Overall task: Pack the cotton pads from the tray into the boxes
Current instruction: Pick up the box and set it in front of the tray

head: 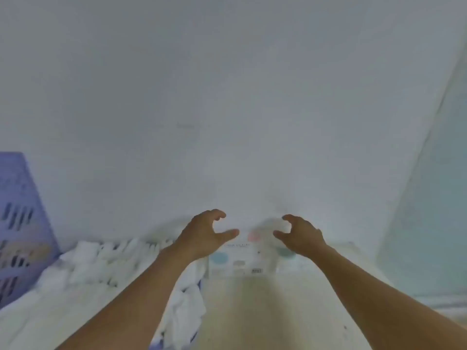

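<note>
The left hand and right hand hover with fingers curved apart, grasping nothing, flanking the white box on the table. The box lies between them, equally near both. Cotton pads heap at the left hand's 8 o'clock.

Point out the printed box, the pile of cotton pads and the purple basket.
printed box (240,261): head view, on its white face with coloured patches.
pile of cotton pads (83,263): head view, on the white heap left of the left forearm.
purple basket (17,223): head view, on its slotted side wall.
</note>
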A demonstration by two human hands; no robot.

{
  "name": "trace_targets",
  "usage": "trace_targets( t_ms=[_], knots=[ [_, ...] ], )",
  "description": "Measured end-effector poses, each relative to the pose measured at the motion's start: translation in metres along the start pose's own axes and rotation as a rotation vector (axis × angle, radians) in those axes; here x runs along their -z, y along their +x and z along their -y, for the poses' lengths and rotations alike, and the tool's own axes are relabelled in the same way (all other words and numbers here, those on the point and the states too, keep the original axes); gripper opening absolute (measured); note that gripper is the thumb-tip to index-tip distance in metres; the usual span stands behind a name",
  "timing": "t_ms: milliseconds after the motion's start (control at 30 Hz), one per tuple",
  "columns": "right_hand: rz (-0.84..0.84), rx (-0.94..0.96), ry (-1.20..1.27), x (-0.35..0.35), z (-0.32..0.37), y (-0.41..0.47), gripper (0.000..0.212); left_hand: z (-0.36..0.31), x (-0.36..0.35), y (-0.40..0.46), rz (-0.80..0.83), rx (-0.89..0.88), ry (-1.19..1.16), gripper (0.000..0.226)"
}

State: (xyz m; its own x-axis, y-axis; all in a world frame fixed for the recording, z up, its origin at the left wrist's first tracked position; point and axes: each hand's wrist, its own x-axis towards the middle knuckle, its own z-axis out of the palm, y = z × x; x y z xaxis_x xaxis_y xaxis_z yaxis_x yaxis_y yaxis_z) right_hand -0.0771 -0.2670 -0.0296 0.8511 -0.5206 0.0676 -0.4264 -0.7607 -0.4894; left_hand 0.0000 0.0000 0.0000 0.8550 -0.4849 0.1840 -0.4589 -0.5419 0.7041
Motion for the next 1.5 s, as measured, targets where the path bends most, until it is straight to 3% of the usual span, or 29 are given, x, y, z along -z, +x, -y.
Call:
trace_targets(
  t_ms=[100,267,367,400,567,833,967,1067,1167,1233,1400,1500],
  knots=[
    [0.068,-0.038,-0.22,-0.019,-0.027,-0.008,0.067,0.022,-0.032,-0.018,0.227,-0.061,0.306,0.091],
    [0.078,0.031,-0.317,-0.027,-0.049,-0.031,0.088,0.04,-0.076,-0.041,0.264,-0.086,0.501,0.071],
    [0.108,0.014,-0.29,-0.022,-0.06,-0.052,0.117,0.04,-0.085,-0.047,0.271,-0.062,0.466,0.071],
    [0.103,0.017,-0.322,-0.022,-0.065,-0.066,0.118,0.04,-0.087,-0.054,0.272,-0.053,0.428,0.071],
    [-0.121,0.103,-0.464,-0.021,-0.087,-0.105,0.079,0.037,-0.087,-0.093,0.102,0.006,0.312,0.07],
    [-0.469,0.37,-0.604,-0.037,-0.114,-0.111,0.018,0.023,-0.089,-0.114,0.154,-0.019,-0.042,0.068],
    [-0.483,0.273,-0.282,-0.045,-0.11,-0.127,0.03,0.016,-0.127,-0.127,0.237,0.062,-0.308,0.073],
    [-0.424,0.167,0.197,-0.029,-0.113,-0.122,0.051,0.019,-0.153,-0.131,0.248,0.135,-0.46,0.078],
    [-0.35,-0.148,0.734,-0.014,-0.114,-0.116,0.072,0.016,-0.16,-0.122,0.222,0.15,-0.541,0.08],
    [-0.28,-0.239,0.797,-0.021,-0.116,-0.116,0.067,0.011,-0.165,-0.113,0.277,0.14,-0.569,0.088],
    [-0.156,-0.077,0.855,-0.04,-0.106,-0.157,0.054,0.018,-0.173,-0.109,0.211,0.075,-0.587,0.129],
    [-0.091,0.065,0.812,-0.04,-0.097,-0.188,0.064,0.037,-0.155,-0.128,0.162,0.015,-0.451,0.126]
  ],
)
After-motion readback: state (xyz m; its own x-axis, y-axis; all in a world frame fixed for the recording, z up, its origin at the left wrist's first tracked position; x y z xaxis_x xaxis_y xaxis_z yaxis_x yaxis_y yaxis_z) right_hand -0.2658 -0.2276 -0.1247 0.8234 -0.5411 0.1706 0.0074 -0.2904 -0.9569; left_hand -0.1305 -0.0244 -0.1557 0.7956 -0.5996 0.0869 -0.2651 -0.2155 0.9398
